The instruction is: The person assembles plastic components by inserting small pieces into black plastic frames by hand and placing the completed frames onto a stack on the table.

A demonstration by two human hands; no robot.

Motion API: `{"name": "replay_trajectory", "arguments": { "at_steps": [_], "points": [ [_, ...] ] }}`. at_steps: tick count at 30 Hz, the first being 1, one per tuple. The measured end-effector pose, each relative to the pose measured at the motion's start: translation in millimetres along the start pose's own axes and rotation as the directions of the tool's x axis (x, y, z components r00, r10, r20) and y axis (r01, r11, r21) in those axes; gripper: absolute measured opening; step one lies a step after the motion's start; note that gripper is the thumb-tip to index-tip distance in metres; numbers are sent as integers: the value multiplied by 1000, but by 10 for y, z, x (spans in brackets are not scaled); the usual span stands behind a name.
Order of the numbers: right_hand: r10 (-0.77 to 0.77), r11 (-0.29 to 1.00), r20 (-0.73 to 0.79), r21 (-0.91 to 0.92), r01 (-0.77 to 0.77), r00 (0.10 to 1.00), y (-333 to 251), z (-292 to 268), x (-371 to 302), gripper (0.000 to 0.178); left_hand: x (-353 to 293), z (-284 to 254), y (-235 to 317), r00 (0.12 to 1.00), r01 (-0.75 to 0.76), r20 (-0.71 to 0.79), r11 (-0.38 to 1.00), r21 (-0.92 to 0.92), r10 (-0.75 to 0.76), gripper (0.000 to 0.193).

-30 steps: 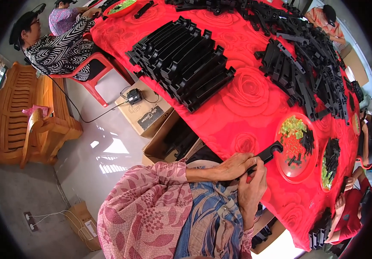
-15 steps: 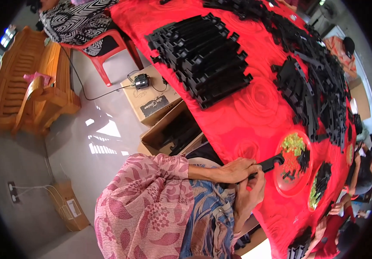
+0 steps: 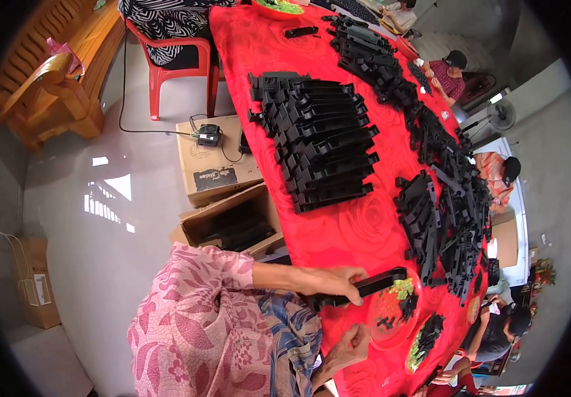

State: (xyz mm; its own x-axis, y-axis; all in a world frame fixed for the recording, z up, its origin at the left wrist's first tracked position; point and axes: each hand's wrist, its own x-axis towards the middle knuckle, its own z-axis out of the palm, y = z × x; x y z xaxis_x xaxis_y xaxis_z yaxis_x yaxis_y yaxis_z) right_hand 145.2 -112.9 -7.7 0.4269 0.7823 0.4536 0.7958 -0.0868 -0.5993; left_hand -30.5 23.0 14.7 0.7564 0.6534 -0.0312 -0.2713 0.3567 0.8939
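My left hand (image 3: 335,283) is closed around a long black plastic part (image 3: 383,281). One end of the part reaches over the near rim of a round red plate (image 3: 388,341), and its other end shows below my wrist. On the plate lie yellow-green pieces (image 3: 402,288), small black pieces (image 3: 407,306) and tiny orange-red bits. My right hand (image 3: 350,347) is beside the plate's near side, apart from the part. Its fingers are bent together; whatever they pinch, if anything, is too small to make out.
A neat stack of black parts (image 3: 318,139) stands on the red tablecloth (image 3: 365,221), with loose heaps (image 3: 441,225) farther right. A second plate of small pieces (image 3: 426,341) is nearby. Open carton (image 3: 232,225), red chair (image 3: 173,59) and wooden bench (image 3: 47,92) are left. Other people sit around the table.
My right hand has come off the black part and moved down beside the plate. My left hand keeps hold of the part. The whole view has shifted, showing more of the table's far side.
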Motion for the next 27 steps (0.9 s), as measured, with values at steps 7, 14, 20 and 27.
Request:
{"name": "replay_trajectory", "arguments": {
  "at_steps": [7,14,20,27],
  "points": [
    [-153,988,104,-17,156,983,-109,91,-39,10,-514,-890,1356,582,-504,-353,666,550,732,40],
    [-166,986,187,24,165,968,-207,140,-29,13,-886,-2668,2367,196,100,-509,499,861,838,45],
    [-235,970,267,4,243,934,-103,210,-26,12,-774,-3876,2329,203,441,-614,488,753,763,41],
    [-205,977,296,3,214,933,-151,206,-18,10,-462,-4219,2282,366,664,-719,375,647,591,32]
  ]
}}
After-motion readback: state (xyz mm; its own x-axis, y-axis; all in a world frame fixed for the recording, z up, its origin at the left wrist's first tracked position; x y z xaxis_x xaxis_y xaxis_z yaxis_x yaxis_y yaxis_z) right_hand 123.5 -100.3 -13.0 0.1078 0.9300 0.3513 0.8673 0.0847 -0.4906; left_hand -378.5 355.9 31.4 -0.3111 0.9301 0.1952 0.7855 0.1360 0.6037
